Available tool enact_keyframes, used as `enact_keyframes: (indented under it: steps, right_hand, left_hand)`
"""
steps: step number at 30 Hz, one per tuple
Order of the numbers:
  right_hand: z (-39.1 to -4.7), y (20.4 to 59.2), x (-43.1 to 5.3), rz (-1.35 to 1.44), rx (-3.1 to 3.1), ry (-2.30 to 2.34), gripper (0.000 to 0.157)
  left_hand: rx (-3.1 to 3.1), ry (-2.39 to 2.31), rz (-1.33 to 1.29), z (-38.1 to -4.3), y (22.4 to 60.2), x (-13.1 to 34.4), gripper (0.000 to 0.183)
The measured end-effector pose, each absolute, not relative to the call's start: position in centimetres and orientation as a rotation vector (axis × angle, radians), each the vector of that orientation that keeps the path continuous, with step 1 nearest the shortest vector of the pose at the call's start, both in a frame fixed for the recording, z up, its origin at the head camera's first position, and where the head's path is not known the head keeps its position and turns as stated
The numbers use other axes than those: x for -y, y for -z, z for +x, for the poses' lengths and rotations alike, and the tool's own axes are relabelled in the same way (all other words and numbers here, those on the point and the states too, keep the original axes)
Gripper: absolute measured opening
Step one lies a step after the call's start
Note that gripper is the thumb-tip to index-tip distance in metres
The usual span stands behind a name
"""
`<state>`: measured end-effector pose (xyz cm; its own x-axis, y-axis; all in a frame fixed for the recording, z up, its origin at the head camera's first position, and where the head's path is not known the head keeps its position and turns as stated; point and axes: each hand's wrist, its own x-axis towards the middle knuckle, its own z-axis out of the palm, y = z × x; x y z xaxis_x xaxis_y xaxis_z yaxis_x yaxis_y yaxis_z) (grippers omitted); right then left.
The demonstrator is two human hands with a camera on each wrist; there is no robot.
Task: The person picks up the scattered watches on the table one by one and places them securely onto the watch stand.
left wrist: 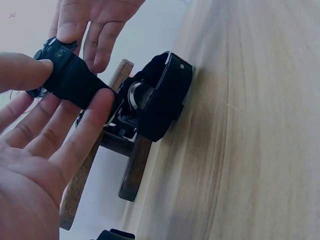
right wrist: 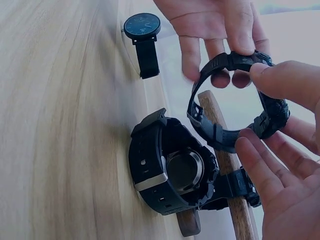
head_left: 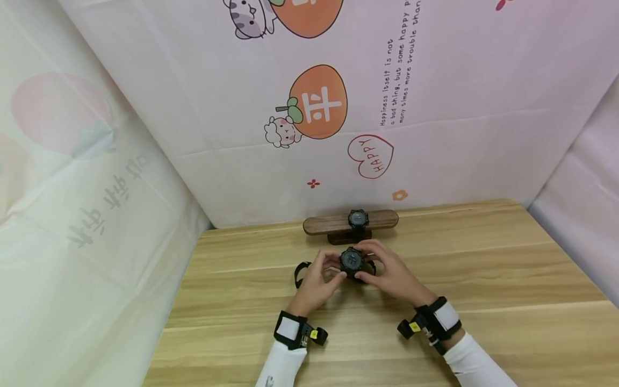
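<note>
A black, chunky wristwatch is held up in front of the wooden stand, its dial facing the head camera. My left hand pinches its left side, thumb at the lower edge of the case. From the other side my right hand grips it with thumb and fingers. The right wrist view shows its strap closed in a loop. Below the hands, a second chunky black watch rests on the table, mostly hidden by my right hand in the head view.
Behind the hands stands a wooden watch stand carrying another black watch. A slim black watch with a round dial lies on the table left of my left hand. A printed cloth hangs along the table's back edge.
</note>
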<state>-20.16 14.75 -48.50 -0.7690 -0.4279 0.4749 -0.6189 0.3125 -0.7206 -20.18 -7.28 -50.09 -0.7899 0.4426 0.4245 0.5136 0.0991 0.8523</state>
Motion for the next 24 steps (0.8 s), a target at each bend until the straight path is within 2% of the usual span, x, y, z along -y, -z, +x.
enact_keyframes:
  steps: [5, 13, 24]
  right_hand:
    - [-20.5, 49.0, -14.9, 0.992, 2.369, -1.423, 0.058]
    - [-21.9, 51.7, -15.5, 1.043, 2.368, -1.401, 0.064]
    - [-21.9, 51.6, -15.6, 1.058, 2.344, -1.369, 0.069]
  left_hand:
    - [2.248, 1.663, -0.992, -20.1, 49.6, 7.3, 0.040]
    - [2.220, 1.583, -1.097, -20.2, 49.2, 7.3, 0.064]
    - [2.211, 1.543, -1.127, -20.3, 49.5, 7.1, 0.062]
